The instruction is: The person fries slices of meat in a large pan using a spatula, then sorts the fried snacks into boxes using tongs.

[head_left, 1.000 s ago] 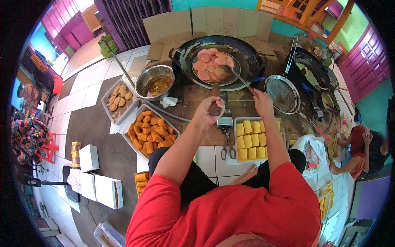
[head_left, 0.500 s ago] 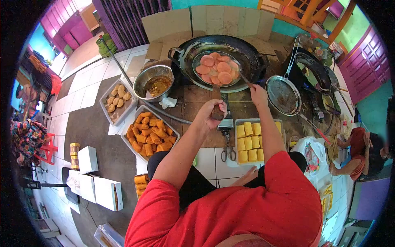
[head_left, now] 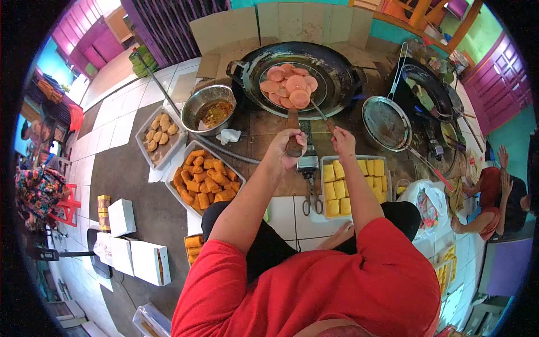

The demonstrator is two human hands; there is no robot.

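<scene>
Left hand (head_left: 287, 147): wrapped round the skimmer's wooden handle (head_left: 293, 135), centre frame.
Right hand (head_left: 341, 141): gripping a thin stick (head_left: 318, 110).
Discs (head_left: 287, 87): about nine, round, pinkish-orange, in the wok (head_left: 337, 70), upper centre.
Trays: three; yellow blocks (head_left: 352, 182) lower right.

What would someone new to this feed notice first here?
Probably the big black wok at top centre, where a strainer holds round pinkish-orange slices. The left hand grips the strainer's wooden handle and the right hand works a thin utensil among the slices. Next come the bright trays nearer the person: orange fried pieces on the left, yellow blocks on the right.
</scene>
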